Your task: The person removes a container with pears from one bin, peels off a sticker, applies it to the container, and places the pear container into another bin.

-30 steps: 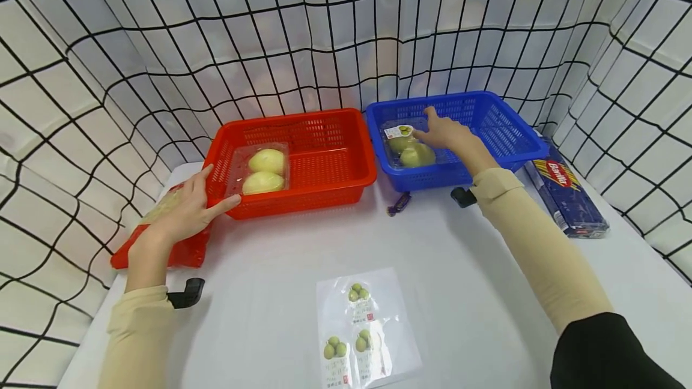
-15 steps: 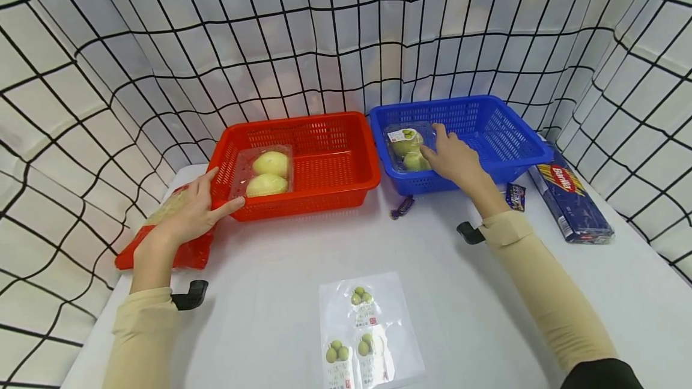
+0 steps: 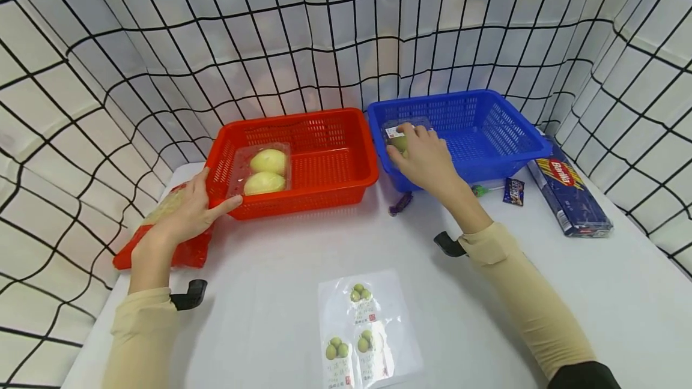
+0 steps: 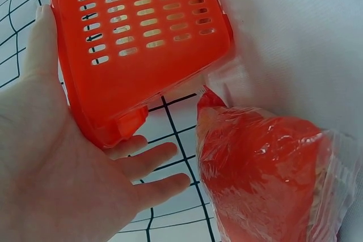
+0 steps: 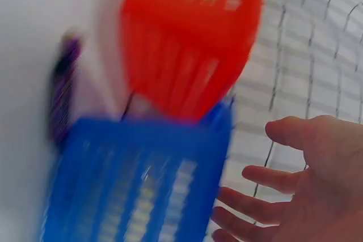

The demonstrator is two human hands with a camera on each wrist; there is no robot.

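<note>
My left hand (image 3: 184,215) rests against the left end of the red basket (image 3: 332,164), thumb on its front rim, fingers extended along its side. In the left wrist view, spread fingers (image 4: 150,160) show beside the basket's end. A clear pack with two pale yellow fruits (image 3: 265,173) lies inside. My right hand (image 3: 429,161) hovers over the left part of the blue basket (image 3: 508,137), fingers slightly bent. Beneath it, partly hidden, is a clear pack of greenish fruit (image 3: 399,140) with a white label. The right wrist view shows the fingers (image 5: 255,205) apart, pinching nothing.
Behind my left hand lies a red plastic bag (image 3: 189,251). A purple-wrapped candy (image 3: 400,203), a lollipop (image 3: 480,189) and a small dark blue packet (image 3: 513,191) lie before the blue basket. A Barilla box (image 3: 570,194) is at right, a fruit-label sheet (image 3: 367,329) in front.
My right hand has moved left and lower over the fruit pack in the blue basket, uncovering the lollipop and small packet. The left hand stays at the red basket.
</note>
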